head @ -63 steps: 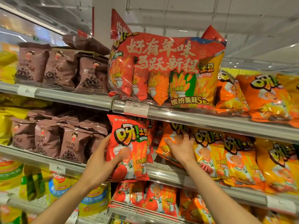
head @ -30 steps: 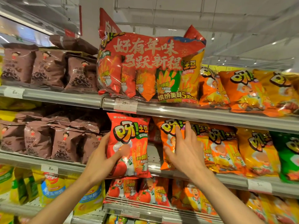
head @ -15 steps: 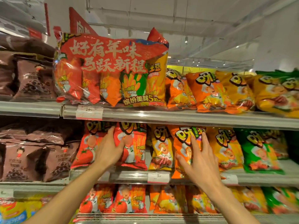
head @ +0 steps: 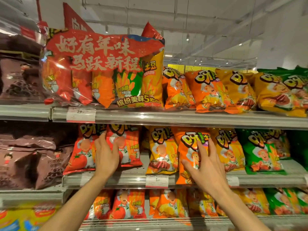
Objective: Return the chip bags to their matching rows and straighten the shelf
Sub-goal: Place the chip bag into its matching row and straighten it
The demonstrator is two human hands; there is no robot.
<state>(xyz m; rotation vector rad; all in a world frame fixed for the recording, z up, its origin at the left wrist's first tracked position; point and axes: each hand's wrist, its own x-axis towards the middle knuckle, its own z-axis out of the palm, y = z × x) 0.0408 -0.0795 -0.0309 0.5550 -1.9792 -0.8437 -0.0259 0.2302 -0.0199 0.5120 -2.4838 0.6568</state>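
Middle shelf [head: 126, 180]: red bag [head: 129, 147] pressed by flat left hand [head: 106, 155]; overhanging orange bag [head: 188, 147] probably to be pushed back by splayed right hand [head: 205, 167].

Red bag [head: 130, 147] under my left hand [head: 106, 155], orange bag [head: 190, 144] under right hand [head: 208, 167], yellow bag [head: 162, 152] between; green bags [head: 261, 152], brown bags [head: 50, 164] beyond.

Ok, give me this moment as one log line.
stage: straightening middle shelf | left hand: pressing red bag | right hand: spread on orange bag | orange bag: overhangs middle shelf front
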